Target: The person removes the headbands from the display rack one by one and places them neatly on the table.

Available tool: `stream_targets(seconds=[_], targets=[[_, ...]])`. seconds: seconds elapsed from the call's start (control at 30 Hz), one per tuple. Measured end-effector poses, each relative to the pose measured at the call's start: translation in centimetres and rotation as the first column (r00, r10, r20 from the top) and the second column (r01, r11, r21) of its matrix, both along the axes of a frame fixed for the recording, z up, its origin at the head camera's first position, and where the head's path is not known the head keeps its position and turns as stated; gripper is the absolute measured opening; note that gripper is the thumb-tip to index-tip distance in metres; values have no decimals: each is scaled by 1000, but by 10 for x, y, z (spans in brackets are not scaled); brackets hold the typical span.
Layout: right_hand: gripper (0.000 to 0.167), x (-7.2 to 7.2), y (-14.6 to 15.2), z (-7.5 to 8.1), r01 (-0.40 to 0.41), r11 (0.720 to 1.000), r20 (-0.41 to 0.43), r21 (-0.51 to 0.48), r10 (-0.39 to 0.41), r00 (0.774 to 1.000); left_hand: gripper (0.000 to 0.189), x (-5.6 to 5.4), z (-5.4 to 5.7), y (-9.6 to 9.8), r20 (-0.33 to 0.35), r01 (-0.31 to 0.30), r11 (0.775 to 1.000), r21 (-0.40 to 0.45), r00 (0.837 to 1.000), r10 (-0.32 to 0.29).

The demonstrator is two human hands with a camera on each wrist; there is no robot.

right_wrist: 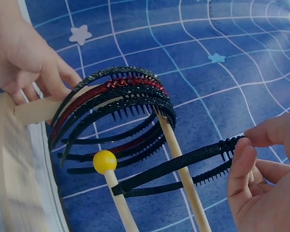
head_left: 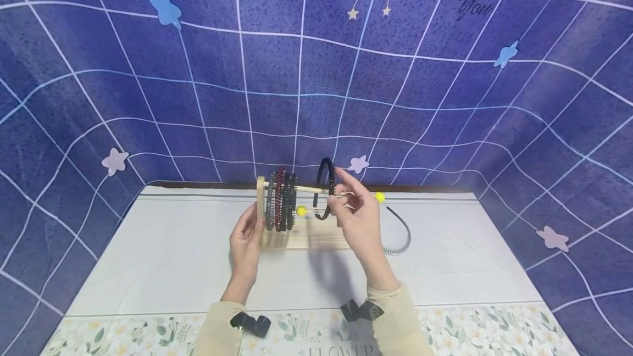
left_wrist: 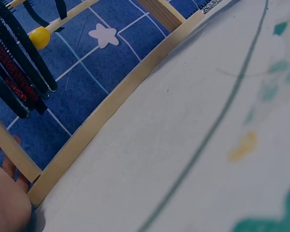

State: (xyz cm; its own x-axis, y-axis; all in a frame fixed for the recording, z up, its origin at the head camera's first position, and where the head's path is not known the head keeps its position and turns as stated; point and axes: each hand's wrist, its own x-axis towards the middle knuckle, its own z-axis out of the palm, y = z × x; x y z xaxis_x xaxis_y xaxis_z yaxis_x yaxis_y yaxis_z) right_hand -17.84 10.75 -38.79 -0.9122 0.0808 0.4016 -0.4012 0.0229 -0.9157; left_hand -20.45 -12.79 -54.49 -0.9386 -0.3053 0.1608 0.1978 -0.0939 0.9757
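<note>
A wooden headband stand (head_left: 260,199) stands on the table, its rods tipped with yellow balls (head_left: 301,210). Near its left upright hang several glittery headbands (head_left: 279,202), black, dark red and greyish. My left hand (head_left: 244,243) grips that upright, thumb in front and fingers partly hidden behind it. Between thumb and fingertips, my right hand (head_left: 361,227) pinches a black toothed headband (right_wrist: 176,164). This headband loops around the rods, apart from the hanging group; in the right wrist view its far end lies close by the yellow ball.
A grey toothed headband (head_left: 409,233) lies on the white tablecloth (head_left: 445,268) to the right of the stand. Behind the table hangs a blue gridded curtain (head_left: 316,109) with stars. A floral band (head_left: 148,334) runs along the cloth's front.
</note>
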Motion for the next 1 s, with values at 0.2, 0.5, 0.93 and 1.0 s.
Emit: stream_targets(seconds=[0.2, 0.5, 0.93, 1.0], targets=[[58, 0, 3, 2, 6, 1000, -24, -28, -7, 1000, 48, 0, -1, 1, -21, -17, 1000, 2, 1000, 17], [59, 2, 10, 4, 25, 999, -43, -24, -26, 999, 47, -1, -1, 2, -40, -24, 1000, 17, 999, 25], [59, 5, 25, 4, 74, 997, -49, -15, -75, 996, 47, -1, -1, 1, -29, -24, 1000, -3, 999, 24], [60, 5, 28, 5, 79, 997, -61, -20, -80, 995, 47, -1, -1, 2, -26, -24, 1000, -5, 999, 24]])
